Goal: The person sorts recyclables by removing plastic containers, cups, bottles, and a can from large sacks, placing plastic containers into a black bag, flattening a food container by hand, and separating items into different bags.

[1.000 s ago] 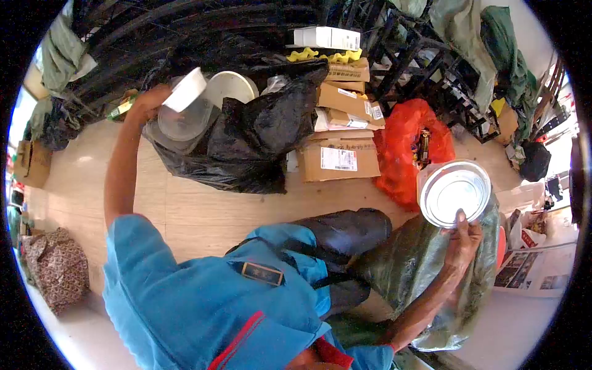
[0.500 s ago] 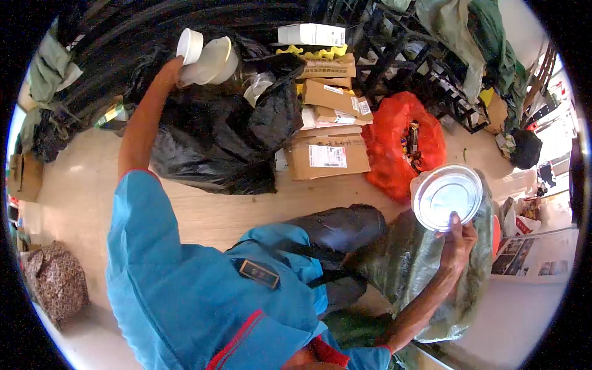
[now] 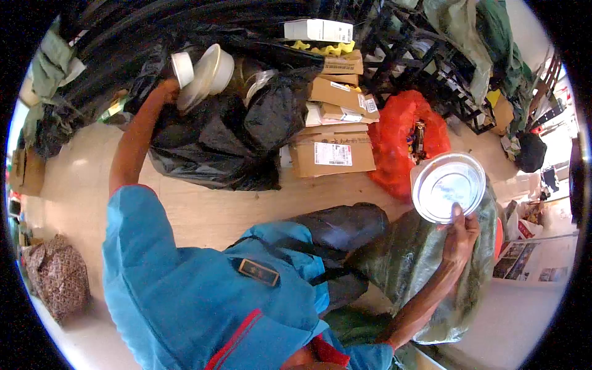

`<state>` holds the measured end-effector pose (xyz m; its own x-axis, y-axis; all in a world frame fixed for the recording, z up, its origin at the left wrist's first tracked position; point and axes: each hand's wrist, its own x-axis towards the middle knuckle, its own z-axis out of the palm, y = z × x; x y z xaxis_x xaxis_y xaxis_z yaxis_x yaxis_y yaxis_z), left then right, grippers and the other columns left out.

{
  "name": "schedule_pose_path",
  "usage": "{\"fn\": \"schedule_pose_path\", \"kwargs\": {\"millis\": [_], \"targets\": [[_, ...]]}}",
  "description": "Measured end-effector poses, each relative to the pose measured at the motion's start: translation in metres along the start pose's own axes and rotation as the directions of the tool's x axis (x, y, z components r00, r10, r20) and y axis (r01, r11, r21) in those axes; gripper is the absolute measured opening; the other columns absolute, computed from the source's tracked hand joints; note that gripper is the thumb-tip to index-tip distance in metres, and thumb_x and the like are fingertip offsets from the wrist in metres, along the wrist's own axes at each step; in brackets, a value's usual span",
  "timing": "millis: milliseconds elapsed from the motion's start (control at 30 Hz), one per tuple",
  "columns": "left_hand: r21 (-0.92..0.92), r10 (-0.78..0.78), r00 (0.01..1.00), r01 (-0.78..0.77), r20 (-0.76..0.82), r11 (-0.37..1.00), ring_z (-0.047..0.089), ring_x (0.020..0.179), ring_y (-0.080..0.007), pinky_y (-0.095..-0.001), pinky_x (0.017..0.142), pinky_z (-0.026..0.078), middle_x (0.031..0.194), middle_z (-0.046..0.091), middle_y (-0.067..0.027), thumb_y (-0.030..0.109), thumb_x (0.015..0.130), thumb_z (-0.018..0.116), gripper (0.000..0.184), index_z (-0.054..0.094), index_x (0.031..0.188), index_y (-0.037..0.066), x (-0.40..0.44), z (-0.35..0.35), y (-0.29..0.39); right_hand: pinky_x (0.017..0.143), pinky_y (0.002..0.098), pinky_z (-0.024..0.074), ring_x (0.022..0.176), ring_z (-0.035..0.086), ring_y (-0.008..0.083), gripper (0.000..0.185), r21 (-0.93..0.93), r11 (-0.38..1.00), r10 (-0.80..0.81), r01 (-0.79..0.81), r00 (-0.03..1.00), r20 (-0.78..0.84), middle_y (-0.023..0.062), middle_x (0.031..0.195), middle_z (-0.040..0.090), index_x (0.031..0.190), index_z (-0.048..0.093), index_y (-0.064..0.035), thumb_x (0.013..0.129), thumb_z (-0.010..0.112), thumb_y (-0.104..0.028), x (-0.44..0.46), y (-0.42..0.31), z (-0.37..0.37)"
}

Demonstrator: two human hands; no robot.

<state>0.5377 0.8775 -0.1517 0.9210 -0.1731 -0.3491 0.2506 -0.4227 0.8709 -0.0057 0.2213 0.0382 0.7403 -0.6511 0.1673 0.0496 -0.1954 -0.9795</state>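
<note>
My left hand (image 3: 165, 91) is closed at a small white tub (image 3: 182, 69) and the translucent rim beside it, over the mouth of a black plastic bag (image 3: 209, 142). Right of the tub a larger white bowl (image 3: 221, 69) is tilted on its side; the fingers there are partly hidden. My right hand (image 3: 460, 237) grips a clear round plastic container (image 3: 449, 188) by its near edge, thumb on top. Beneath it sits a greenish translucent sack (image 3: 401, 259).
Flattened cardboard boxes (image 3: 333, 154) are stacked beside the black bag. A red plastic bag (image 3: 391, 145) with batteries or small items in it stands to their right. A patterned bag (image 3: 57, 280) lies at far left, and black crates (image 3: 425, 74) stand behind.
My left hand has moved down and slightly left, and the white tub and bowl have dropped lower toward the black bag. My right hand still holds the clear container, slightly higher.
</note>
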Motion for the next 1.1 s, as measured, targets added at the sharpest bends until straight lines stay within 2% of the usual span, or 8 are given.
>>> {"fn": "schedule_pose_path", "kwargs": {"millis": [200,433,633,767,800,900,1033,1100], "targets": [[0.566,0.151,0.988,-0.106,-0.032,0.817,0.062,0.089,-0.0279,-0.0434,0.076,0.048,0.104,0.064,-0.0143,0.033,0.077,0.062,0.041,0.06,0.109,0.007,-0.046,-0.013,0.022,0.05,0.0281,0.0463,0.057,0.056,0.0157,0.029,-0.16,0.987,-0.006,0.0,0.999,-0.039,0.0095,0.078,0.061,0.096,0.061,0.004,0.081,0.065,-0.02,-0.001,-0.023,0.036],[0.889,0.252,0.968,-0.117,0.002,0.443,0.063,0.091,-0.03,-0.039,0.08,0.048,0.104,0.064,-0.0174,0.027,0.074,0.063,0.044,0.059,0.111,0.003,-0.107,0.012,0.082,0.047,0.0238,0.0457,0.059,0.059,0.0106,0.021,-0.045,0.999,0.007,-0.007,1.0,-0.004,0.0049,0.08,0.065,0.094,0.062,-0.0014,0.081,0.069,-0.017,-0.003,-0.024,0.037],[0.908,0.196,0.981,-0.094,0.014,0.408,0.065,0.082,-0.0298,-0.0375,0.074,0.05,0.09,0.067,-0.0186,0.027,0.07,0.067,0.036,0.067,0.092,-0.001,-0.221,0.049,0.178,0.052,0.0276,0.0451,0.061,0.056,0.0146,0.038,-0.13,0.991,0.019,-0.018,1.0,0.001,0.0087,0.082,0.062,0.102,0.06,0.003,0.081,0.067,-0.028,0.006,-0.024,0.047],[0.876,0.312,0.916,-0.352,0.251,0.33,0.064,0.07,-0.0263,-0.0347,0.066,0.049,0.078,0.068,-0.0164,0.025,0.072,0.068,0.028,0.069,0.081,-0.002,-0.243,0.044,0.187,0.052,0.0267,0.0452,0.062,0.057,0.0153,0.044,-0.11,0.993,0.047,-0.045,0.999,0.012,0.0094,0.086,0.062,0.106,0.059,0.0023,0.079,0.068,-0.031,0.017,-0.044,0.073],[0.865,0.326,0.914,-0.356,0.243,0.353,0.064,0.067,-0.0242,-0.0333,0.064,0.049,0.075,0.068,-0.015,0.023,0.073,0.069,0.026,0.069,0.079,-0.002,-0.237,0.04,0.182,0.047,0.0264,0.0467,0.057,0.058,0.0142,0.026,-0.007,0.999,0.033,-0.033,0.999,0.018,0.0071,0.083,0.063,0.099,0.059,0.0015,0.083,0.067,-0.018,0.023,-0.051,0.084],[0.719,0.221,0.929,-0.37,0.297,0.588,0.062,0.065,-0.0178,-0.0302,0.062,0.048,0.072,0.068,-0.0118,0.017,0.072,0.071,0.022,0.07,0.08,-0.002,-0.296,0.069,0.224,0.047,0.0264,0.0467,0.062,0.059,0.0141,0.027,0.083,0.997,0.001,-0.011,0.992,0.122,0.0067,0.086,0.063,0.099,0.06,0.0011,0.082,0.068,-0.019,0.047,-0.063,0.112],[0.657,0.214,0.905,-0.415,0.367,0.63,0.06,0.064,-0.0132,-0.0285,0.06,0.047,0.069,0.068,-0.0084,0.017,0.067,0.076,0.024,0.07,0.08,-0.002,-0.331,0.07,0.244,0.059,0.0274,0.0521,0.076,0.064,0.02,0.039,0.313,0.947,-0.16,0.075,0.953,0.256,0.0117,0.095,0.063,0.104,0.061,0.0036,0.079,0.069,-0.025,0.069,-0.104,0.192],[0.498,0.261,0.799,-0.555,0.541,0.666,0.059,0.062,-0.011,-0.0261,0.057,0.045,0.068,0.067,-0.0071,0.019,0.064,0.079,0.026,0.071,0.079,-0.001,-0.337,0.057,0.246,0.063,0.0293,0.0546,0.084,0.065,0.0212,0.034,0.517,0.853,-0.336,0.07,0.832,0.442,0.0124,0.1,0.064,0.104,0.062,0.0023,0.08,0.068,-0.021,0.08,-0.117,0.231]]}}
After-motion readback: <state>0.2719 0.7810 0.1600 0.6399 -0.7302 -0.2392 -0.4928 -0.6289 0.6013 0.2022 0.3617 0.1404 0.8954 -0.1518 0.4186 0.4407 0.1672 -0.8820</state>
